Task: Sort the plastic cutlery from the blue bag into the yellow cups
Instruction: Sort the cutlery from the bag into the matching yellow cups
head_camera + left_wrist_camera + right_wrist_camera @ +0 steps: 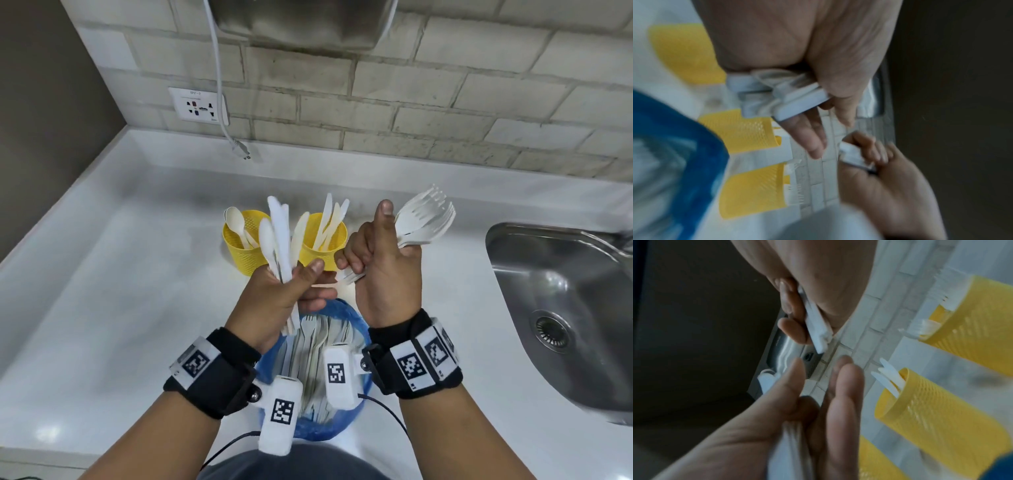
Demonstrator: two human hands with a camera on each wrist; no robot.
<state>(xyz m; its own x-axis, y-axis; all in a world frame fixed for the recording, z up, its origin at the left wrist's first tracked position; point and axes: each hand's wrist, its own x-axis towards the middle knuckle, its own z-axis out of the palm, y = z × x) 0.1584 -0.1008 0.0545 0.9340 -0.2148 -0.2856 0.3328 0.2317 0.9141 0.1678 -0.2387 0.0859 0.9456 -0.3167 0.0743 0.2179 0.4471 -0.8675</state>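
My left hand (291,284) grips a mixed bundle of white spoons and knives (281,236), held upright above the blue bag (349,404). My right hand (376,253) grips a bunch of white forks (424,219), thumb up, close beside the left hand. More cutlery lies in the open bag. On the counter behind the hands, one yellow cup (239,246) holds spoons and another (325,243) holds knives. The wrist views show a third yellow cup (754,190) with forks, hidden behind my right hand in the head view. Fork handles (816,324) stick out under my right hand's fingers.
A steel sink (565,308) is set into the white counter (137,274) at the right. A wall socket (198,106) and a loose white plug (241,150) hang at the brick wall behind. A metal hood (298,20) is overhead.
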